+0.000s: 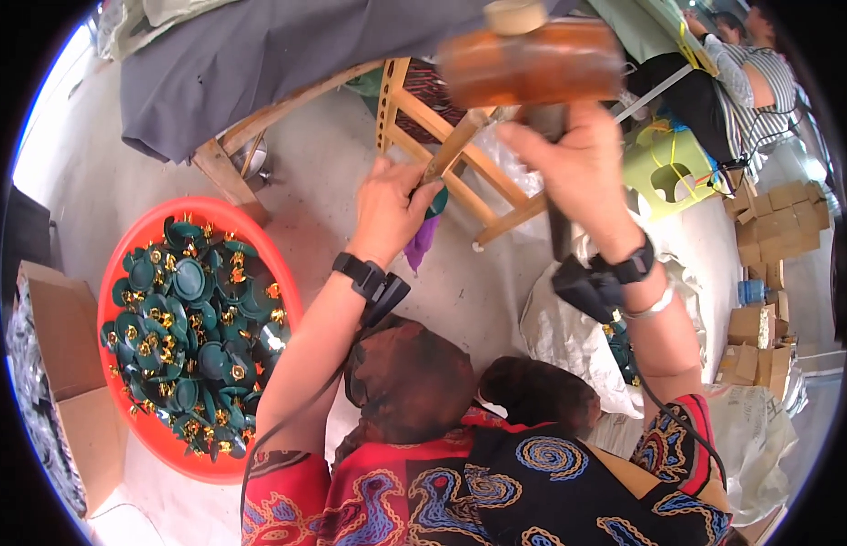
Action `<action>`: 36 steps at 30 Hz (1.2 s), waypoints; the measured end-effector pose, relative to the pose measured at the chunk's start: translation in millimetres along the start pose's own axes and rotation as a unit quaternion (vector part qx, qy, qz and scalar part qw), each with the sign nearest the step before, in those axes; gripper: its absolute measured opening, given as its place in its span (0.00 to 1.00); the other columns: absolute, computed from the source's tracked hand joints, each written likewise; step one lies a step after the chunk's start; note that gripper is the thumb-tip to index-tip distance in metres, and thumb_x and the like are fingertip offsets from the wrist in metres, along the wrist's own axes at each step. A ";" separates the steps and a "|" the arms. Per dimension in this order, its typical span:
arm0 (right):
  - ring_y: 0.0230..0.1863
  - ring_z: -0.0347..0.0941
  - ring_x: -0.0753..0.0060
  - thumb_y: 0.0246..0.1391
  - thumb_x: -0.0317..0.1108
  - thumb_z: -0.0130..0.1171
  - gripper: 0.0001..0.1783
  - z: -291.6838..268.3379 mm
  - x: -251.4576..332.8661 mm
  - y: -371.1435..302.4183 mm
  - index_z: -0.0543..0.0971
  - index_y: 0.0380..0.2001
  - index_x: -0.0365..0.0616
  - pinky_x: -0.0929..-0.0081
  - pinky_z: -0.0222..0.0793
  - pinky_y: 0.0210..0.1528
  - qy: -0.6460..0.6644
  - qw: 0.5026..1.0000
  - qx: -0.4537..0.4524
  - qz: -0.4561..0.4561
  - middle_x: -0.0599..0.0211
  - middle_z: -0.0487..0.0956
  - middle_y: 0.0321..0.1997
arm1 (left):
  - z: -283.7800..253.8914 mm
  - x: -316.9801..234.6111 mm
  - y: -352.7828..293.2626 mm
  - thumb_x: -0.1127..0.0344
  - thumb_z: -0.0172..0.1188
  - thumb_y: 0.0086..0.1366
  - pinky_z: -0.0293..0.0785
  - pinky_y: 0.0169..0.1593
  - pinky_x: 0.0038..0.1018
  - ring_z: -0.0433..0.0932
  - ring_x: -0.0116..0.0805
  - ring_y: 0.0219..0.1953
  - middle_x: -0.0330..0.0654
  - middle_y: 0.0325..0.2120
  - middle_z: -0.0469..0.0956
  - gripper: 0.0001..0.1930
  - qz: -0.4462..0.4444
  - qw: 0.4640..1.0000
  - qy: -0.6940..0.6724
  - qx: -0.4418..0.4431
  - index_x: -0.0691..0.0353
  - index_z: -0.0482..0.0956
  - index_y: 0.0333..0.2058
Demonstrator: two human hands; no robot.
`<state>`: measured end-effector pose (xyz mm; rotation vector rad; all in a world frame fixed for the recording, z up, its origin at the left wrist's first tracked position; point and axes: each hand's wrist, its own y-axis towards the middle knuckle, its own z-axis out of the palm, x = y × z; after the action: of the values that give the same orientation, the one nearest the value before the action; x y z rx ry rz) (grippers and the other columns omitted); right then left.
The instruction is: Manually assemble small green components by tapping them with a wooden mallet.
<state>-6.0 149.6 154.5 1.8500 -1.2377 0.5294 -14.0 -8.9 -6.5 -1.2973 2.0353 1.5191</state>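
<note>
My right hand (578, 168) is raised and wrapped around the handle of a mallet. The mallet's amber-orange head (533, 68) is smeared by motion, and a pale wooden knob (514, 16) shows on top. Lower and to the left, my left hand (387, 205) is closed on a wooden stick (457, 146) whose end points up toward the mallet. Just beneath this hand, a dark green piece (439, 202) shows in part, with a purple cloth (422, 244) hanging below. I cannot make out what the stick's lower end touches.
Left of me stands a red-orange tub (114, 382) full of dark green pieces with gold fittings (191, 278). Ahead are a light wooden frame (501, 173) and a cloth-covered table (260, 64). White sacks (555, 318), a green stool (665, 164), cardboard boxes (778, 223) and a seated person (760, 64) are right.
</note>
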 end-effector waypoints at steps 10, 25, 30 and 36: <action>0.25 0.72 0.61 0.39 0.32 0.63 0.14 -60.1 20.5 11.0 0.75 0.30 0.35 0.67 0.68 0.29 -0.579 0.767 -0.021 -0.275 0.57 0.75 0.23 | -2.1 -3.1 3.1 0.65 0.62 0.51 0.70 0.35 0.33 0.71 0.39 0.31 0.37 0.24 0.77 0.08 -0.037 0.999 0.017 0.010 0.56 0.81 0.32; 0.32 0.76 0.65 0.35 0.28 0.61 0.20 16.2 -9.3 8.9 0.76 0.38 0.38 0.73 0.70 0.37 0.007 1.000 0.012 -0.013 0.55 0.79 0.30 | -6.4 -7.3 0.9 0.68 0.64 0.50 0.70 0.37 0.31 0.72 0.42 0.32 0.42 0.27 0.78 0.12 -0.014 0.998 0.017 0.065 0.60 0.80 0.35; 0.40 0.75 0.72 0.38 0.28 0.65 0.18 -19.8 15.0 -62.6 0.77 0.38 0.39 0.74 0.70 0.43 -0.044 0.990 -0.125 -0.043 0.66 0.79 0.37 | -7.9 10.2 4.7 0.71 0.64 0.48 0.72 0.39 0.31 0.73 0.43 0.33 0.44 0.30 0.78 0.16 0.016 0.996 -0.035 0.082 0.60 0.79 0.39; 0.53 0.69 0.69 0.41 0.28 0.66 0.33 -20.0 -15.6 -197.5 0.67 0.53 0.40 0.68 0.64 0.55 0.087 0.989 -0.119 0.006 0.62 0.71 0.53 | 31.9 -48.2 55.6 0.72 0.64 0.48 0.71 0.44 0.26 0.75 0.31 0.41 0.47 0.35 0.79 0.23 -0.094 0.944 -0.192 0.251 0.58 0.76 0.47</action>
<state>166.9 208.5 75.3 1.5642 -1.1436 0.5151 -39.8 44.5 47.5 -0.8814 1.8147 0.9802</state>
